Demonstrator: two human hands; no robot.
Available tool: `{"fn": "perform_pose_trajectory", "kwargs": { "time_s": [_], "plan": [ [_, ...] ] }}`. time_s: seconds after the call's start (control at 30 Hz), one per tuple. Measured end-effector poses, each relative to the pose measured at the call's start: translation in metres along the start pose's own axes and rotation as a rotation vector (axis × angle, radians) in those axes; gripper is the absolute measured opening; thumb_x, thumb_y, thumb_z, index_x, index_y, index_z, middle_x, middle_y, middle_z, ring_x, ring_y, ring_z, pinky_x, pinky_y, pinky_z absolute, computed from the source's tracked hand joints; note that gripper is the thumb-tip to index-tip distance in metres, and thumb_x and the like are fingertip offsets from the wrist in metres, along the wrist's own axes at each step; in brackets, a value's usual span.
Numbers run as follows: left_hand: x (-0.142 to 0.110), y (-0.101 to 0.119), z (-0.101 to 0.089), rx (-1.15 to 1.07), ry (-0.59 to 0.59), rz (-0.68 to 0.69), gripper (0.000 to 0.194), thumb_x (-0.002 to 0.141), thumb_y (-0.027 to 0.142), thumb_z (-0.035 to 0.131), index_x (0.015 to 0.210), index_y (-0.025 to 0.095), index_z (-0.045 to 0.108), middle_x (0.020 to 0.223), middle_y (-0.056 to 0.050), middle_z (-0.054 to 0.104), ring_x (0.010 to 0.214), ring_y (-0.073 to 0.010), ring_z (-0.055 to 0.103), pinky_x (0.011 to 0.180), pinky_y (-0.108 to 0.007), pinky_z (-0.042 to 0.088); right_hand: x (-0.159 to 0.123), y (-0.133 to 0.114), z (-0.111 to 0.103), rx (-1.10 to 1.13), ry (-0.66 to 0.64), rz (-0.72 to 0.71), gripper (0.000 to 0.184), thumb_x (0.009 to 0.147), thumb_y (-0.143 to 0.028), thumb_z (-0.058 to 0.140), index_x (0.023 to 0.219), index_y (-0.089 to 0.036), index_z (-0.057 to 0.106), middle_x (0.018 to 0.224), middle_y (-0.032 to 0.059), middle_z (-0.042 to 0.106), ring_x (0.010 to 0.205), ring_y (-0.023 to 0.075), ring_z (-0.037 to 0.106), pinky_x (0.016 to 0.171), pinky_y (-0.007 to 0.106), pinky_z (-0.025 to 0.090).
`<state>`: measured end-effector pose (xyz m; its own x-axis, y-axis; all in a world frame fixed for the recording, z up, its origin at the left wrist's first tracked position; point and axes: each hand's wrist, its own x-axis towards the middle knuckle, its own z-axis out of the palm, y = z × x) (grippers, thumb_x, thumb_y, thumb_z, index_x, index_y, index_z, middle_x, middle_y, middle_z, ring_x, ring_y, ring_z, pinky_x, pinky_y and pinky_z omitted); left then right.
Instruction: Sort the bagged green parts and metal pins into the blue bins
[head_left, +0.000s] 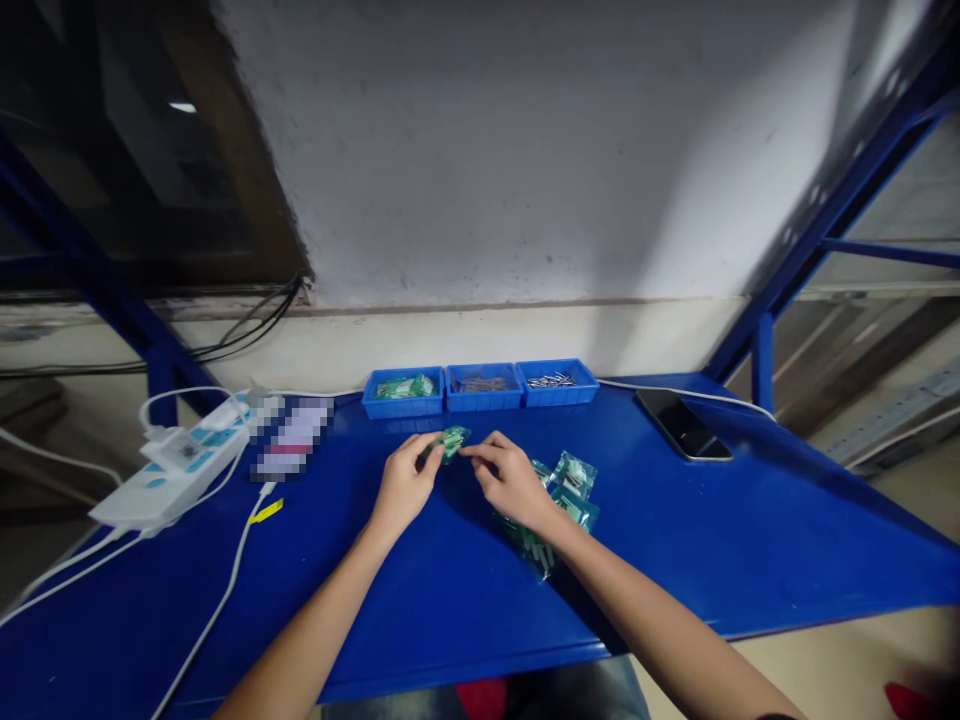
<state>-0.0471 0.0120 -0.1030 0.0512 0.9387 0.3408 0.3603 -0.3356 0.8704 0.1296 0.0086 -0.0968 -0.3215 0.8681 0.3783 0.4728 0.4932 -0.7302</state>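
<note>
A small clear-and-green plastic packet (453, 443) is pinched between the thumb and fingers of my left hand (407, 478), above the middle of the table. My right hand (514, 482) is just to its right, with the index finger stretched out to the packet's edge and the thumb apart below. Whether that fingertip touches the packet I cannot tell. Under and beside my right wrist lies a loose pile of similar filled packets (576, 476), partly hidden by the hand and forearm.
Along the back stand three blue bins: one with green packets (405, 388), one with brownish small parts (482, 385), one with silvery metal pieces (553, 380). A white power strip (169, 480), cables and a pixelated device (294, 440) lie left. A black phone (684, 426) lies right.
</note>
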Motion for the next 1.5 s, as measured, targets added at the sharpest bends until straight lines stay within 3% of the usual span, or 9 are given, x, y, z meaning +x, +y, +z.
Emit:
{"fn": "perform_pose_trajectory", "kwargs": {
  "time_s": [0.13,0.23,0.33,0.53,0.73,0.93,1.13,1.3,1.5],
  "plan": [
    [-0.007,0.005,0.005,0.318,-0.032,0.336,0.029,0.087,0.021,0.049,0.112,0.026,0.063,0.101,-0.006,0.061,0.099,-0.021,0.055,0.089,-0.035,0.043,0.005,0.002,-0.001,0.212,0.057,0.205,0.044,0.093,-0.045,0.035,0.073,-0.016,0.062,0.063,0.0004,0.053,0.061,0.0135,0.05,0.059,0.025,0.038],
    [-0.013,0.011,0.01,0.317,-0.117,0.357,0.035,0.086,0.02,0.05,0.119,0.026,0.058,0.108,-0.008,0.057,0.105,-0.0217,0.052,0.091,-0.036,0.044,0.007,0.007,0.0,0.2,0.113,0.203,0.043,0.092,-0.046,0.037,0.073,-0.016,0.061,0.058,-0.0016,0.051,0.056,0.0124,0.047,0.054,0.024,0.035],
    [-0.013,0.014,0.014,0.13,-0.161,0.169,0.029,0.086,0.03,0.052,0.113,0.023,0.059,0.109,-0.008,0.058,0.101,-0.0207,0.055,0.082,-0.032,0.046,0.006,0.01,0.001,0.125,0.156,0.141,0.034,0.09,-0.04,0.043,0.079,-0.016,0.065,0.063,-0.0003,0.052,0.061,0.0137,0.048,0.059,0.025,0.037],
    [-0.004,0.006,0.012,-0.537,-0.055,-0.48,0.04,0.086,0.05,0.048,0.108,0.017,0.053,0.084,-0.006,0.064,0.064,-0.0134,0.061,0.051,-0.021,0.04,0.001,0.01,0.004,-0.067,0.162,-0.131,0.026,0.089,-0.023,0.047,0.103,-0.021,0.068,0.086,0.0063,0.057,0.079,0.0175,0.055,0.075,0.03,0.044],
    [-0.004,0.003,0.013,-0.675,0.033,-0.478,0.051,0.07,0.021,0.069,0.118,0.017,0.051,0.084,-0.003,0.064,0.07,-0.0114,0.062,0.057,-0.019,0.043,-0.001,0.01,0.01,-0.111,0.137,-0.243,0.037,0.084,-0.008,0.043,0.109,-0.022,0.066,0.115,0.0103,0.053,0.103,0.0201,0.054,0.086,0.034,0.048],
    [0.014,-0.009,-0.002,-0.157,0.233,-0.132,0.042,0.076,0.028,0.06,0.116,0.016,0.056,0.091,-0.006,0.064,0.076,-0.0159,0.063,0.056,-0.021,0.048,-0.003,0.012,0.011,-0.165,0.107,-0.112,0.029,0.084,-0.019,0.049,0.109,-0.018,0.065,0.128,0.0129,0.042,0.119,0.0247,0.047,0.098,0.039,0.043],
    [0.094,-0.009,-0.04,0.425,0.41,-0.045,0.043,0.082,0.018,0.046,0.125,0.013,0.047,0.1,-0.01,0.065,0.081,-0.0172,0.066,0.071,-0.026,0.051,0.005,0.026,-0.001,-0.218,0.138,0.012,0.026,0.084,-0.026,0.053,0.104,-0.016,0.066,0.117,0.0142,0.043,0.11,0.026,0.051,0.097,0.041,0.043],
    [0.14,-0.015,-0.038,0.665,0.283,-0.131,0.053,0.076,0.014,0.054,0.128,0.011,0.046,0.084,-0.01,0.069,0.089,-0.0235,0.064,0.084,-0.032,0.046,0.012,0.036,-0.02,-0.22,0.243,0.052,0.026,0.085,-0.03,0.051,0.101,-0.018,0.067,0.112,0.0126,0.045,0.111,0.026,0.049,0.096,0.039,0.042],
    [0.152,-0.027,-0.011,0.821,0.038,-0.217,0.033,0.075,0.016,0.056,0.106,0.017,0.065,0.088,-0.011,0.071,0.091,-0.0256,0.064,0.081,-0.033,0.047,0.02,0.063,-0.044,-0.259,0.352,0.167,0.026,0.085,-0.031,0.052,0.101,-0.018,0.067,0.106,0.0115,0.048,0.101,0.024,0.052,0.093,0.039,0.043]
  ]
}}
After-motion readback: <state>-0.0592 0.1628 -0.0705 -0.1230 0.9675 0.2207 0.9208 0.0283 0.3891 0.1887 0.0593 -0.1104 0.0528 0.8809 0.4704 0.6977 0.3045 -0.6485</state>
